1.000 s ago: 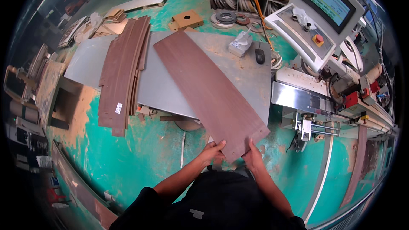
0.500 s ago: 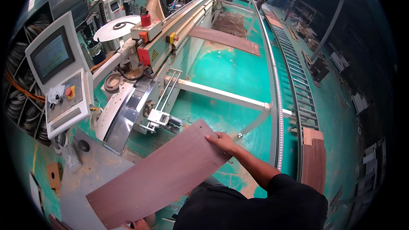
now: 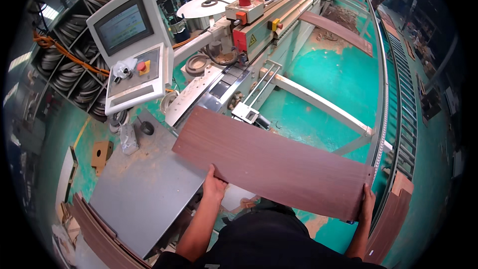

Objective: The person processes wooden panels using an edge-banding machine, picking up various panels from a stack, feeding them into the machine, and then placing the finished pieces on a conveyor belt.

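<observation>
Holding one long brown board (image 3: 274,162) with both hands, set well apart from each other and clamped on the wood. Pinching the near long edge with the left hand (image 3: 214,187), with thumb on top, not far from the left end. Gripping the right short end with the right hand (image 3: 367,203), close to the near corner. Cannot see the fingers tucked under. Lying just ahead of the body, running longways from side to side, with the left end a bit farther off and the right end a bit closer in. Sticking out past the left hand, over a corner of the grey bench (image 3: 149,184) and toward the shiny metal bed (image 3: 219,88) of the machine (image 3: 240,40). Cannot tell if touching there. Nearer to that bed with the left hand, nearer to the long rail (image 3: 382,104) with the right. Farther left, seeing a black mouse (image 3: 146,128) and a wrapped block (image 3: 129,140) on the bench, then a screen (image 3: 125,24) beyond. Low on the left, finding a pile of brown boards (image 3: 94,231). Out past the rail, seeing a row of rollers (image 3: 404,112).
</observation>
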A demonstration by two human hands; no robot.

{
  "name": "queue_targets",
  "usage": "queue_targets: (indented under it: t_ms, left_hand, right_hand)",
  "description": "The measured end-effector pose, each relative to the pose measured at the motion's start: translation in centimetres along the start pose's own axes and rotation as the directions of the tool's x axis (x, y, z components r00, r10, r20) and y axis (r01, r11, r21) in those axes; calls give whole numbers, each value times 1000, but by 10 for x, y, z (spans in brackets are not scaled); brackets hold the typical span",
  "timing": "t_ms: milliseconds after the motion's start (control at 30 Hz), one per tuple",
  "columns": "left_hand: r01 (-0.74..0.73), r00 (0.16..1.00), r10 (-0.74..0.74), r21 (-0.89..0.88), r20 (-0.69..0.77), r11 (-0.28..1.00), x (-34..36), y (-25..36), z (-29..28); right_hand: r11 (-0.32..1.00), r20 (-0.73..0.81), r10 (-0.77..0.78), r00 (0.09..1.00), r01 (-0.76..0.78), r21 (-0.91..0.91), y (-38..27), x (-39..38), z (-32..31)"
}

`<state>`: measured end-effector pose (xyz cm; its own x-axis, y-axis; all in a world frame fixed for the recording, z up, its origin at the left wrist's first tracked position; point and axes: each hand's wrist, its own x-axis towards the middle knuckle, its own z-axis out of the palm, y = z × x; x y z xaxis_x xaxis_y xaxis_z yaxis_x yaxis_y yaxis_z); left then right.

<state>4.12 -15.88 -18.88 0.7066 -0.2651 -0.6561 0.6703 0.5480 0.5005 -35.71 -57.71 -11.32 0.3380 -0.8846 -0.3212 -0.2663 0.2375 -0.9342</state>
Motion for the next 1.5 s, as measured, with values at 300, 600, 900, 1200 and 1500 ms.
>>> queue_targets:
  t_ms: [300, 600, 900, 1200, 1500]
  left_hand:
    - [79, 995, -69, 146, -76, 986, 97, 12, 26]
    - [98, 995, -101, 116, 20, 988, 158, 39, 38]
    - [139, 990, -131, 245, -48, 960, 191, 32, 74]
    - [117, 989, -97, 197, -111, 973, 239, 13, 162]
    - [116, 986, -80, 254, -145, 960, 305, -8, 233]
  right_hand:
    - [991, -113, 112, 987, -103, 80, 74, -26, 34]
    - [988, -75, 153, 985, -152, 23, 67, 5, 89]
    - [981, 2, 182, 983, -182, 62, 59, 71, 103]
    - [984, -8, 175, 984, -175, 43, 33, 169, 110]
    - [981, 28, 183, 983, -185, 64, 7, 262, 114]
